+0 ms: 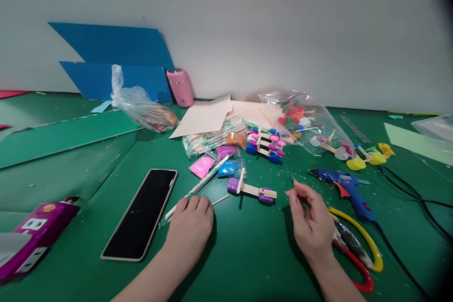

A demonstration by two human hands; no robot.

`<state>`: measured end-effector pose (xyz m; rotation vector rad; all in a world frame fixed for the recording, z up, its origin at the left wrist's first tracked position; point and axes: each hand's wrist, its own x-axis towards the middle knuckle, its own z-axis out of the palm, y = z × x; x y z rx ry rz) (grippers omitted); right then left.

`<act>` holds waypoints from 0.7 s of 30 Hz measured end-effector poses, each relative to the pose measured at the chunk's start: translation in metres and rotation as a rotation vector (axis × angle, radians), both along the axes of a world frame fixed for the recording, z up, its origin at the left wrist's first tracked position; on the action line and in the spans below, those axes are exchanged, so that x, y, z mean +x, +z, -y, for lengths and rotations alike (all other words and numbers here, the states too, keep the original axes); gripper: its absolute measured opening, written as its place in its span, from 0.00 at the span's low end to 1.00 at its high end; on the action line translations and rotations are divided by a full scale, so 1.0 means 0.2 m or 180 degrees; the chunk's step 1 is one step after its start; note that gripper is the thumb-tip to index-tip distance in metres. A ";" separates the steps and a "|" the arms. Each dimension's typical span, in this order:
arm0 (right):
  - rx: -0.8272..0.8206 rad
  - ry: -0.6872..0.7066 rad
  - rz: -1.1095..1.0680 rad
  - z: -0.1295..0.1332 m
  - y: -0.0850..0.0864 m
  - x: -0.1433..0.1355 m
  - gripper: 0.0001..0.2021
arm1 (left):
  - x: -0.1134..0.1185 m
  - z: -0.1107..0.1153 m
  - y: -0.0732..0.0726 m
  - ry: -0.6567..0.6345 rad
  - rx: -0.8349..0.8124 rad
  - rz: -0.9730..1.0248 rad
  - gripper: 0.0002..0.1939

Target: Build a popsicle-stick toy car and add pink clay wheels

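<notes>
Left hand (pixel 191 222), fingers together over paper-wrapped chopsticks (pixel 209 175), grip indiscernible; right hand (pixel 311 222), fingertips bunched, closure indiscernible, near the purple-wheeled stick model (pixel 250 190).

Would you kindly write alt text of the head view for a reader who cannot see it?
Bare hands at a green table: left hand over thin sticks, right hand near a blue glue gun. Between them lies a small wooden-stick model with purple ends; a phone lies beside the left arm.
</notes>
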<state>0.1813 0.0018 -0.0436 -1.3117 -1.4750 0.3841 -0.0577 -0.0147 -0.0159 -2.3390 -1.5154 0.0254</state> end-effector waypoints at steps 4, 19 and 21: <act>0.0019 0.0042 0.0010 0.00 0.00 -0.01 0.12 | 0.04 0.00 0.01 -0.0061 -0.0043 -0.0024 0.10; -0.1575 0.1582 -0.1141 0.10 0.18 -0.12 0.09 | 0.19 0.16 0.10 -0.0244 -0.0968 0.3184 0.07; -0.1944 0.1732 -0.1689 0.12 0.18 -0.14 0.12 | 0.21 0.16 0.09 -0.0277 -0.1151 0.3271 0.07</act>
